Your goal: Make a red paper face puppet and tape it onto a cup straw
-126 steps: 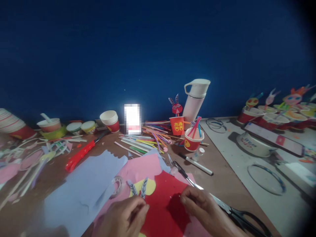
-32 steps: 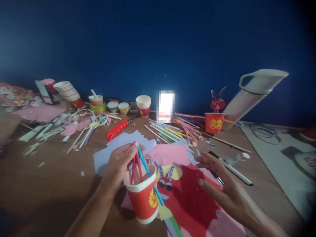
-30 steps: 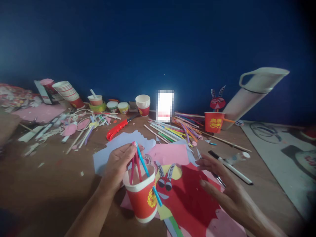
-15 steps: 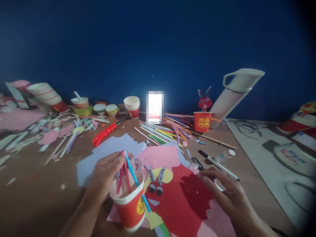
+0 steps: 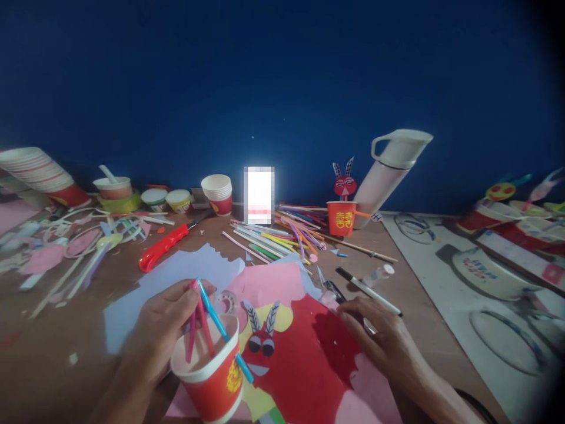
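- My left hand [image 5: 170, 318] has a pinch grip on the tops of a couple of pink straws [image 5: 203, 330] and a blue straw [image 5: 216, 321], right above a red and white paper cup [image 5: 212, 394].
- That cup sits front and a bit left of center, tilted slightly. The straws go down inside it, and a short blue bit [image 5: 244, 368] pokes out by the gold print on its side.
- My right hand [image 5: 384, 335] is over the right edge of the red paper [image 5: 304, 377], fingers curled near a black-tipped tool [image 5: 334, 291]. Can't tell if it's gripping anything, sorry.
- Between my hands there's a little paper bug face [image 5: 260, 344] lying flat: feather-pattern antennae, big black and white eyes, pale mouth.
- Just past that, a tape roll [image 5: 227, 301], with blue paper [image 5: 154, 294] off to the left and pink paper [image 5: 273, 282] behind.
- To the right, a white marker [image 5: 371, 291] with a black cap, and a small bottle [image 5: 379, 275] near it.
- Further back, a messy pile of colored straws [image 5: 265, 238], plus a red-handled cutter [image 5: 163, 247] on the left.
- Along the blue wall [image 5: 282, 88]: a short stack of cups [image 5: 217, 191], an orange-red cup [image 5: 341, 219] with a finished-looking red bug on top, and a leaning white flask [image 5: 384, 176].
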Motion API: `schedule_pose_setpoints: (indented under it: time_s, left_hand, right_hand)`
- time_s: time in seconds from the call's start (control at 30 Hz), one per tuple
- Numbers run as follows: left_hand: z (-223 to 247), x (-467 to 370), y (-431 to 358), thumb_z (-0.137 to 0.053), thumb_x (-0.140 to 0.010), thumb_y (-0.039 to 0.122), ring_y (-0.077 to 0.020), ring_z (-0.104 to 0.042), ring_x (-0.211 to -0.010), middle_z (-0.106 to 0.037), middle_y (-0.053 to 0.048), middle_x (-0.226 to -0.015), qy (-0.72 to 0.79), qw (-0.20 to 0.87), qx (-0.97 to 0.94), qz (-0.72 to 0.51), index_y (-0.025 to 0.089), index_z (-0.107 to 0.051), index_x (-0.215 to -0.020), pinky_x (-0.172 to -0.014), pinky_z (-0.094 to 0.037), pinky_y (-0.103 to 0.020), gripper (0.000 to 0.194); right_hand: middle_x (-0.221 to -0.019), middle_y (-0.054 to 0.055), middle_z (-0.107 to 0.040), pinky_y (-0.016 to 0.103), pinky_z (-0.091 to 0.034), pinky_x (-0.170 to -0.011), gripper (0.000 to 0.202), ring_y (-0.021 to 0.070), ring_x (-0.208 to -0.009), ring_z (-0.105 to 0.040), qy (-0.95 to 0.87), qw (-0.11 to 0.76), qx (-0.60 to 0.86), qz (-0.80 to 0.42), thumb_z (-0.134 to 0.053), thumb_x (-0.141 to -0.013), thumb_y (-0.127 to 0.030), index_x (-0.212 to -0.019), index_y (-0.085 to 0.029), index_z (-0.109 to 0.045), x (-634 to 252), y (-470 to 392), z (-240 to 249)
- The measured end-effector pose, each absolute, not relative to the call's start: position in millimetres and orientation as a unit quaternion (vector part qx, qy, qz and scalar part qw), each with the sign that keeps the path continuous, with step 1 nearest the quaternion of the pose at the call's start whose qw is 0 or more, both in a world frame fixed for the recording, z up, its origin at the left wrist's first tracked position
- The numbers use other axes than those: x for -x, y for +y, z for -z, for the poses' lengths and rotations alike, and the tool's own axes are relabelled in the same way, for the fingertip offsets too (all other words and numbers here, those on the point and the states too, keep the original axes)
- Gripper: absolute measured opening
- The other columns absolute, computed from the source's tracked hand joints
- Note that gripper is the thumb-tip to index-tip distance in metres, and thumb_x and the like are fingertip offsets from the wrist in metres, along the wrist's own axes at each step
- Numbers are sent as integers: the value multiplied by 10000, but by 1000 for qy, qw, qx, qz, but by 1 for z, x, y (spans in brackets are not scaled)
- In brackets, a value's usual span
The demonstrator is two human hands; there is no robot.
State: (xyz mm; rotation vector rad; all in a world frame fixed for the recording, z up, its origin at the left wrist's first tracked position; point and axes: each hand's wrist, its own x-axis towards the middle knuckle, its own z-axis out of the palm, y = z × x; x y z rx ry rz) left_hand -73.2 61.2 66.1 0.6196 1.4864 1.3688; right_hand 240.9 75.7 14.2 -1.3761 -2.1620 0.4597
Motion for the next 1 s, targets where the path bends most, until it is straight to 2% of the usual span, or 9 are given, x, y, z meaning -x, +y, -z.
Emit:
schedule_pose_setpoints:
  time_s: [0.2,0.63,1.0]
  left_hand:
    - [-67,71,61,-795,-503,432,-128,-576,-503,-654,-4,-609,617,488,-248,-566,150,-654,-707,-440,-476,-186,376]
    - [-72,69,60,-694,-665,399,-86,-499,-505,-568,2,-555,558,507,-322,-573,125,-662,-688,-479,-392,-163,278]
    - [-69,74,62,-737,-607,420,-116,-537,-532,-607,-15,-578,590,496,-307,-559,132,-684,-714,-507,-445,-192,312]
  right_hand:
    - [-797,45,-640,328,-460,-663,158,197,-734,-600,-812,255,499,-163,-456,-898,-268,-900,-211,-604,-239,73,-13]
    - [-794,34,-670,295,-523,-571,116,202,-697,-641,-844,287,440,-111,-534,-844,-295,-910,-248,-616,-247,77,9]
    - [-782,49,-663,297,-504,-609,155,191,-702,-627,-836,260,464,-134,-487,-875,-288,-906,-222,-625,-241,73,1]
